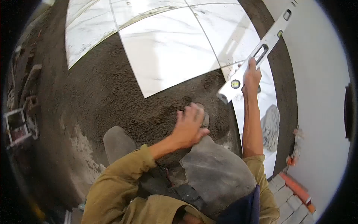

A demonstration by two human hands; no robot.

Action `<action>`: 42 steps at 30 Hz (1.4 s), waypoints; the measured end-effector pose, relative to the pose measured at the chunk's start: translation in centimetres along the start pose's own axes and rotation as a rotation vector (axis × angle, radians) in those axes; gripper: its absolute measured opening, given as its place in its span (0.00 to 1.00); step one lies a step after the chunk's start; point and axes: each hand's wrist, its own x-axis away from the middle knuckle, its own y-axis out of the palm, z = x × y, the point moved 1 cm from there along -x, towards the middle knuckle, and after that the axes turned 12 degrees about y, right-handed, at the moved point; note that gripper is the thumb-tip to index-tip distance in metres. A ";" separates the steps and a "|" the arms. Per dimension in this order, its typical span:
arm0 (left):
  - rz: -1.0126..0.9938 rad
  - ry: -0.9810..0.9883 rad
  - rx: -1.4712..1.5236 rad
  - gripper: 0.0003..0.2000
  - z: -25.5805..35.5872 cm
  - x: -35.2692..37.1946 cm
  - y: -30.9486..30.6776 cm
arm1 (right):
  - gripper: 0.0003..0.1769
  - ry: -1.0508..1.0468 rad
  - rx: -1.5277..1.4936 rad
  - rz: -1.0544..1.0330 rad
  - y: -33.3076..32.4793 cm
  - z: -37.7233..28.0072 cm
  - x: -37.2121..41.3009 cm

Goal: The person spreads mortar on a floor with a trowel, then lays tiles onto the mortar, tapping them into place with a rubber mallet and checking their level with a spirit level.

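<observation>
A long white spirit level slants up to the right over the tiles, and my right hand is wrapped round it near its lower end. My left hand hangs above my knee with its fingers spread, slightly blurred and holding nothing. Ahead of it lies dark, rough mortar. White marbled tiles border the mortar at the top, with one tile corner pointing down into it. A strip of tile runs down the right side beneath my right forearm.
A grey cloth lies on the right-hand tile strip. Beyond it stands a pale wall. An orange roll-like object rests by grey blocks at the lower right. At the far left is a metal frame.
</observation>
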 end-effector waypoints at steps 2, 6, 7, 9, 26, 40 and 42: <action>0.320 -0.115 0.011 0.42 -1.8 -0.1 -2.2 | 0.16 -0.057 -0.082 -0.058 -1.4 0.6 -0.5; 0.264 0.047 -0.104 0.45 0.1 -3.6 -9.2 | 0.18 -0.087 -0.140 -0.002 3.1 4.0 5.6; 0.248 0.072 -0.132 0.43 -0.5 -4.0 -8.4 | 0.18 -0.082 -0.118 -0.020 4.9 4.1 8.3; 0.243 0.037 -0.098 0.41 -3.2 -4.7 -7.1 | 0.19 -0.010 -0.228 -0.135 7.2 5.3 9.9; 0.266 -0.057 -0.070 0.24 -19.1 -0.9 -6.4 | 0.28 0.266 0.493 -0.141 5.7 6.9 -10.6; 0.100 -0.091 0.013 0.27 -19.2 0.2 -7.2 | 0.22 0.242 0.418 -0.047 -3.5 8.5 -13.6; 0.174 -0.119 0.053 0.28 -19.8 1.7 -7.3 | 0.19 0.315 0.354 -0.108 -3.7 8.1 -13.4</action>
